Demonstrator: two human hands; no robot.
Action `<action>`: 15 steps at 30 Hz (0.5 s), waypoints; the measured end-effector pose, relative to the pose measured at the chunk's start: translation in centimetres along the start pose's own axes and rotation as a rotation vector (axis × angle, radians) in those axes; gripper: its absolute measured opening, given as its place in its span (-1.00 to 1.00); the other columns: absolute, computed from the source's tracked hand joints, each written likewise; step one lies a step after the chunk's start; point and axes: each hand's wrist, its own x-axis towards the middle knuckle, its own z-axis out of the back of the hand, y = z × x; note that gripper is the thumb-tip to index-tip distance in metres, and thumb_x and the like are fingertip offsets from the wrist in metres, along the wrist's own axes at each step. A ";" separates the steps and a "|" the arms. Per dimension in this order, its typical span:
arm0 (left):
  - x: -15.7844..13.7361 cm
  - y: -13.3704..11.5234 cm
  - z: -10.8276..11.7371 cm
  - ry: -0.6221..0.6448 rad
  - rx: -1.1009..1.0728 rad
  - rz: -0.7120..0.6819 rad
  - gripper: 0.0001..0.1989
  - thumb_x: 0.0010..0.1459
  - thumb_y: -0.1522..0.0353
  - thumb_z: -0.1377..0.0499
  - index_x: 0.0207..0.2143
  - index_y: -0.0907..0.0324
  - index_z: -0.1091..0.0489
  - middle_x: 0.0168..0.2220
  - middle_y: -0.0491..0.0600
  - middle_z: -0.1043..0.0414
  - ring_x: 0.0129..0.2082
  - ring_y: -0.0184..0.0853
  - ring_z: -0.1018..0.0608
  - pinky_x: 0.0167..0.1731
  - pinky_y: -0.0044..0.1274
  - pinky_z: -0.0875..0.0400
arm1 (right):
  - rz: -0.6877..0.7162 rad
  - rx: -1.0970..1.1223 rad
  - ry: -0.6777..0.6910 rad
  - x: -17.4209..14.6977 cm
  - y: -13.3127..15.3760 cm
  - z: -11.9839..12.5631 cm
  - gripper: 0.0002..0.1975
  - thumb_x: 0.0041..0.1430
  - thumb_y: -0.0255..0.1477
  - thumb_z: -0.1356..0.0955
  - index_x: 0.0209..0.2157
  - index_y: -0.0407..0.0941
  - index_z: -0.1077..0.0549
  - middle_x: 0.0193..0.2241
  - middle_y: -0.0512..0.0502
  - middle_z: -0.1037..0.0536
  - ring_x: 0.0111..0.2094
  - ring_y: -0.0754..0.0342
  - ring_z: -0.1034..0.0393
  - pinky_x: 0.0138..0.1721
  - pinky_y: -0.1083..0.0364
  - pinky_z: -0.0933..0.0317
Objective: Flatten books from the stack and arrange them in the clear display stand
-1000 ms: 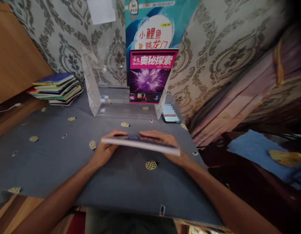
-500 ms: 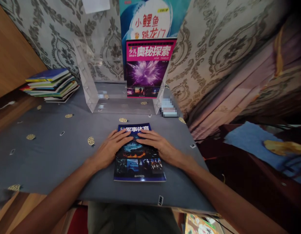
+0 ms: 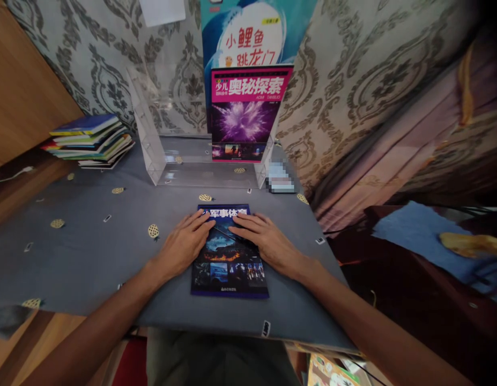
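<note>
So you've got the blue book (image 3: pixel 229 256) lying flat, face up, on the grey cloth (image 3: pixel 91 252), right in front of you near the table's front edge. Both palms are down on the cover: your left hand (image 3: pixel 186 245) sits on its left side, your right hand (image 3: pixel 267 244) on its right, fingers stretched out and slightly spread, tips nearly meeting under the title. Nothing is pinched or gripped, just flat pressure, which looks to me like pinning a floppy paperback so it lies square.

The cover is glossy and thin, with dark photo panels and a blue border. The cloth is matte and soft, dotted with little yellow pineapple prints.

Behind the book stands a clear stand (image 3: pixel 179 155), hard acrylic with angled side walls, so covers lean back and face you. The pink book (image 3: pixel 246 115) is propped upright in its right half, with a bigger teal book (image 3: pixel 248 32) behind it against the patterned wall. A loose stack (image 3: pixel 89 142) of slim books lies flat at far left.
</note>
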 end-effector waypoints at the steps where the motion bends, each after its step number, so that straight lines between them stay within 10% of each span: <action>1: 0.0 0.0 -0.1 -0.002 -0.004 0.003 -0.61 0.40 0.41 0.04 0.19 0.15 -0.35 0.29 0.10 -0.33 0.36 -0.14 -0.28 0.29 -0.11 -0.26 | -0.003 -0.005 -0.004 0.0 0.0 0.0 -0.18 -0.01 -0.84 -0.20 0.22 0.08 -0.39 0.28 -0.09 -0.38 0.35 -0.05 -0.16 0.29 -0.30 -0.07; 15: 0.3 0.4 -0.2 0.013 -0.002 -0.037 -0.64 0.41 0.42 0.08 0.17 0.18 -0.33 0.29 0.11 -0.33 0.35 -0.12 -0.29 0.29 -0.11 -0.26 | -0.008 -0.039 -0.013 0.0 0.1 -0.3 -0.21 0.02 -0.82 -0.19 0.21 0.06 -0.40 0.26 -0.10 -0.40 0.32 -0.07 -0.22 0.25 -0.31 -0.11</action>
